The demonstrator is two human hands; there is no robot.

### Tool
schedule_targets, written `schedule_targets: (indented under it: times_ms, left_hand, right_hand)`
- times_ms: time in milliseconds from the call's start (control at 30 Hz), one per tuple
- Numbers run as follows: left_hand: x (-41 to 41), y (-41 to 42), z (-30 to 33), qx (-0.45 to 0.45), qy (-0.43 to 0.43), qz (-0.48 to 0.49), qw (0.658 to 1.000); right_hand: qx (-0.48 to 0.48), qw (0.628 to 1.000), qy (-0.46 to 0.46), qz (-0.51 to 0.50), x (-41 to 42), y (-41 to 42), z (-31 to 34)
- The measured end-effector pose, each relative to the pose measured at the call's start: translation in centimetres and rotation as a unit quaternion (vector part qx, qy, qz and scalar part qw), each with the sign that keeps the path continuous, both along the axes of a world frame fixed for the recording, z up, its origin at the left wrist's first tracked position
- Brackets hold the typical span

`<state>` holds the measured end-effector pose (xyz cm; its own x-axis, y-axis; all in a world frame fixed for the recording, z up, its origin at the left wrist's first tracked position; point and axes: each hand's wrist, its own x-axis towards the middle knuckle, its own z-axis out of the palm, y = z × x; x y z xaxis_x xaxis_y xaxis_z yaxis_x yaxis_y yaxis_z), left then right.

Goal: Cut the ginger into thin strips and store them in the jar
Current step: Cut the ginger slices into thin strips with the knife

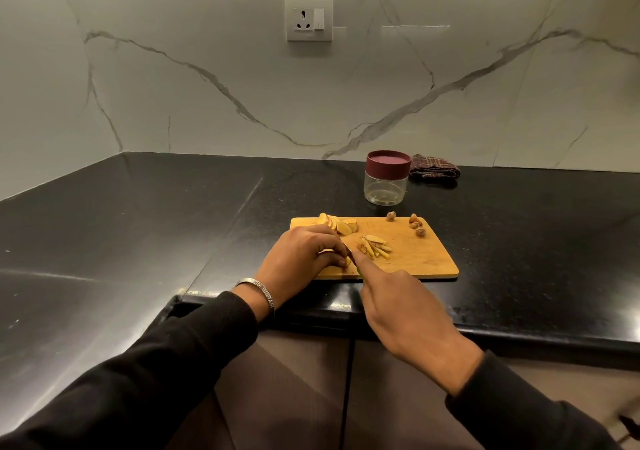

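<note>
Left hand (304, 252) is curled, fingertips pinning ginger slices (335, 265) to the cutting board (422, 259). Right hand (405, 307) grips a knife (350, 255), forefinger along its spine, blade just right of the left fingertips and running fore-and-aft. Cut strips (375, 246) lie just right of the blade. Uncut slices (337, 225) sit behind the left hand. Jar (386, 183), lidded, stands beyond the board, nearer the right hand. Bangle (263, 293) lettering is only partly legible
</note>
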<state>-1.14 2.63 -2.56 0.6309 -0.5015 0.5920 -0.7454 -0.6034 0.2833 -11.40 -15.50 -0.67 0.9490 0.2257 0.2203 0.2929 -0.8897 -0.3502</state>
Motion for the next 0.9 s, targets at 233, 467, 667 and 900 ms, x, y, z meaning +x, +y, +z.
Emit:
schedule_targets:
  times_ms: [233,467,667,900]
  left_hand:
    - [0.1,0.0,0.1,0.003,0.004,0.003,1.0]
    - [0.0,0.0,0.1,-0.009,0.009,0.007,1.0]
    - [-0.1,0.0,0.2,-0.017,0.015,0.013,1.0]
    - [0.0,-0.1,0.1,-0.027,0.019,0.019,0.999]
  right_hand:
    - [0.003,1.0,0.003,0.007,0.1,-0.2,-0.1]
    - [-0.017,1.0,0.01,0.004,0.4,-0.1,-0.1]
    - [-0.075,0.997,0.0,-0.015,-0.4,0.2,-0.1]
    - [-0.121,0.993,0.005,-0.013,-2.6,-0.4,0.1]
